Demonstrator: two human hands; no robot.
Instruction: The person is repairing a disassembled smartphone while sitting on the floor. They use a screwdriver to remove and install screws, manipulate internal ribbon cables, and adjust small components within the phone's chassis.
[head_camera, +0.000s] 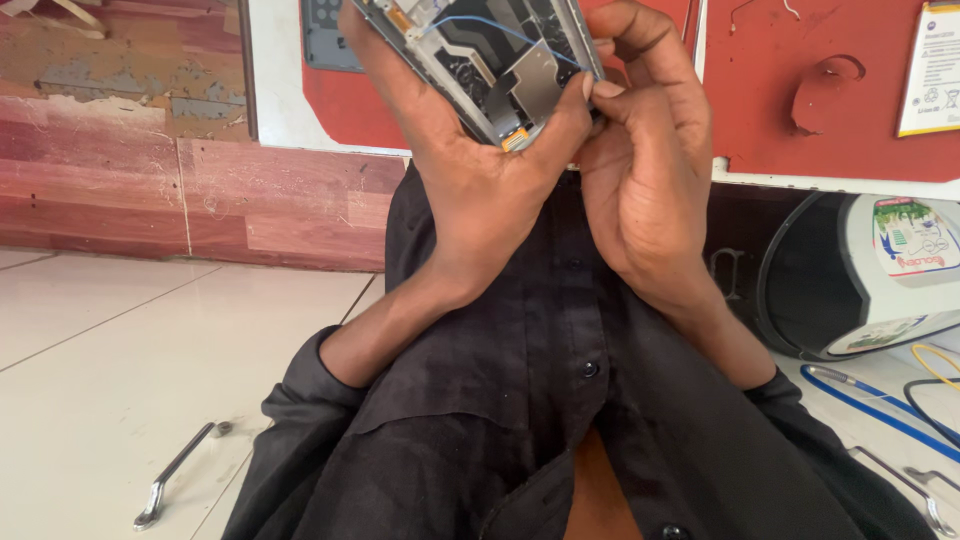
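Note:
An opened phone (500, 60) with its back off shows metal shields, a dark board and a thin blue wire. My left hand (470, 180) grips it from below, thumb pressed on the lower edge near a small orange connector. My right hand (640, 160) is against the phone's right side, thumb and fingertips pinching at its edge beside the left thumb. The top of the phone is cut off by the frame. Both forearms rise from black shirt sleeves (480, 420).
A red board (780, 110) in a white frame stands behind the hands, with a grey-blue phone cover (328, 35) and a white paper sheet (932, 70) on it. A metal handle (178, 472) lies on the white tile floor; a white round appliance (880, 285) and blue cables (870, 405) are at the right.

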